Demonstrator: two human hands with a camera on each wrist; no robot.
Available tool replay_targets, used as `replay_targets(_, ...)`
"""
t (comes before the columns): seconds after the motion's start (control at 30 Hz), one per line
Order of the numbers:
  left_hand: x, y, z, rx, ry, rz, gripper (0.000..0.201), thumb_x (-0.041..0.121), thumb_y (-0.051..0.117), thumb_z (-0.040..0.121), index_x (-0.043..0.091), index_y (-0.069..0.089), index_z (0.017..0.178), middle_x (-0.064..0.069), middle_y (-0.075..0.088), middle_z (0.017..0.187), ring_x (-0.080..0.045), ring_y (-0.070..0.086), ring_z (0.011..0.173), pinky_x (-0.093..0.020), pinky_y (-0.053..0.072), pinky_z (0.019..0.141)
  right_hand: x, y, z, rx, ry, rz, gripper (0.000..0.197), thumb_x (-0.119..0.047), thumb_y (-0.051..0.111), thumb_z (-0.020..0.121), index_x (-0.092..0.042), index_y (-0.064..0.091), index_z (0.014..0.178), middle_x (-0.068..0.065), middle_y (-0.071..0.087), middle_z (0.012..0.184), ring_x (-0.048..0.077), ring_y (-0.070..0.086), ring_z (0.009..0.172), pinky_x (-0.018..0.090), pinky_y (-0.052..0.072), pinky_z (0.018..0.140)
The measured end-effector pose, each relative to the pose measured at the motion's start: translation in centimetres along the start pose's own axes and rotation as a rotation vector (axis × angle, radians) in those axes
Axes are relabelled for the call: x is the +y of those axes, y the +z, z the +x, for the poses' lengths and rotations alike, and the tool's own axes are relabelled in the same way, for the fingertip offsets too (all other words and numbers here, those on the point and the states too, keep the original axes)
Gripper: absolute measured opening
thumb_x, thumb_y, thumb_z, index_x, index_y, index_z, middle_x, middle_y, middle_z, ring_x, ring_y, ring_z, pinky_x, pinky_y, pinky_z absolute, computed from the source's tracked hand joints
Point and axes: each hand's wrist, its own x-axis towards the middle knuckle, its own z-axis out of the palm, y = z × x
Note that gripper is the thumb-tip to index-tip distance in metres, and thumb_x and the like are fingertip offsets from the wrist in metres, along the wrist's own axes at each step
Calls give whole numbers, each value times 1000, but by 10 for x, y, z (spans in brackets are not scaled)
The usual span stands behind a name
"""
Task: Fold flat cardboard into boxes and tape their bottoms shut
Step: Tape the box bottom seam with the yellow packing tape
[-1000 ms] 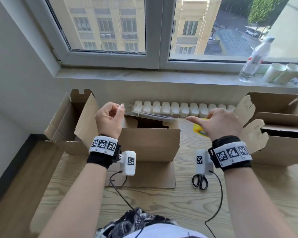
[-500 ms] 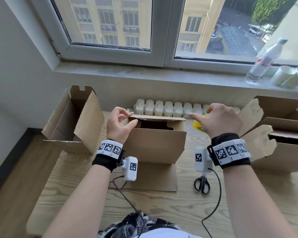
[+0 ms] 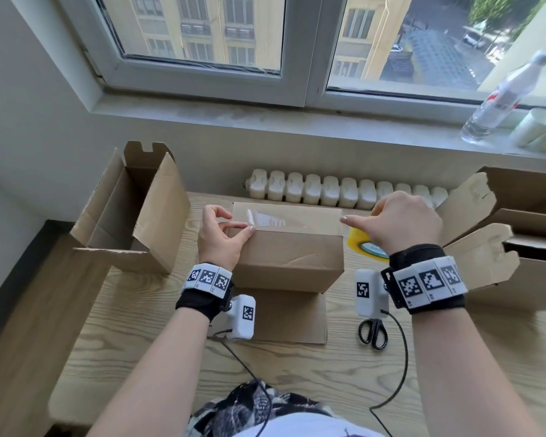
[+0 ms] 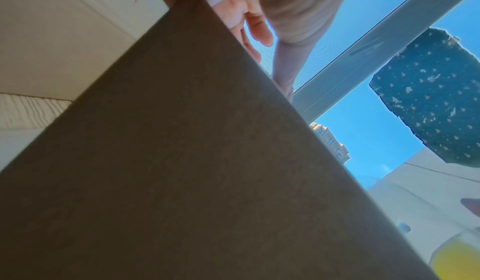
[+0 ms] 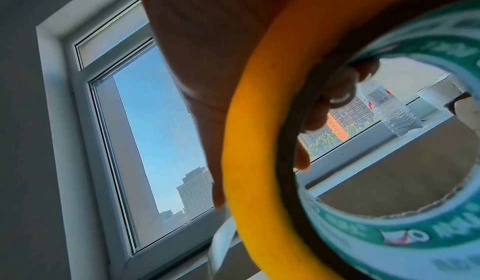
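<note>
Tape (image 3: 276, 219) now down across the upturned bottom of the middle box (image 3: 289, 257), where half a second ago hung stretched in the air above still-parted flaps; flaps now flat and closed under the clear strip. Means the seam is bridged, probably not yet rubbed down or cut from the roll. Left hand (image 3: 223, 239) at the box's left top edge, thumb and forefinger pinching the strip's free end against the cardboard. Right hand (image 3: 402, 223) at the right top edge, forefinger pointing out along the strip, other fingers curled through the core of the yellow tape roll (image 5: 259, 161). Box standing mid-table on a flat cardboard sheet (image 3: 292, 316).

Scissors (image 3: 372, 332) lying near the right wrist, within reach for the cut. Open box (image 3: 130, 209) to the left, more open boxes (image 3: 517, 222) close on the right, crowding the roll's side. Water bottle (image 3: 498, 102) and paper cups (image 3: 536, 126) on the windowsill (image 3: 265, 113)
</note>
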Motion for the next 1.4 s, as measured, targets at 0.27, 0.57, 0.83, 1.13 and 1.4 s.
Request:
replay_targets(0.27, 0, 4, 4, 8, 23, 79, 63, 15, 89, 67, 20, 44, 111, 9, 53, 103, -1, 69, 76, -34, 57, 85, -4, -20, -2, 77, -44, 104, 59, -74, 69, 64, -15, 70, 65, 6, 65, 70, 27, 60, 77, 31, 46, 63)
replay_targets(0.57, 6, 9, 3, -7, 118, 285, 52, 19, 89, 68, 16, 53, 106, 2, 48, 104, -10, 57, 80, -27, 51, 81, -21, -15, -10, 91, -116, 456, 56, -73, 70, 66, -19, 69, 54, -3, 59, 50, 16, 59, 61, 28, 45, 57)
replay_targets(0.83, 8, 8, 1, -17, 116, 318, 51, 22, 88, 68, 15, 52, 104, 2, 52, 101, -11, 55, 81, -23, 48, 80, -21, 7, -8, 62, -102, 420, 54, -71, 69, 69, -19, 67, 54, -6, 57, 51, 15, 57, 62, 25, 35, 54)
replay_targets(1.13, 28, 12, 9, -91, 12, 380, 29, 28, 63, 87, 18, 54, 112, 6, 63, 84, -17, 61, 86, -33, 50, 80, -40, 7, -3, -8, -175, 234, 61, -73, 65, 70, -14, 66, 60, -2, 59, 59, 18, 57, 68, 26, 38, 55)
replay_targets(1.4, 35, 24, 13, -67, 146, 580, 27, 14, 60, 86, 22, 55, 112, 2, 66, 82, -24, 62, 82, -37, 51, 78, -45, 12, -6, -22, -215, 146, 62, -76, 63, 69, -16, 59, 54, -5, 54, 59, 19, 54, 71, 27, 34, 58)
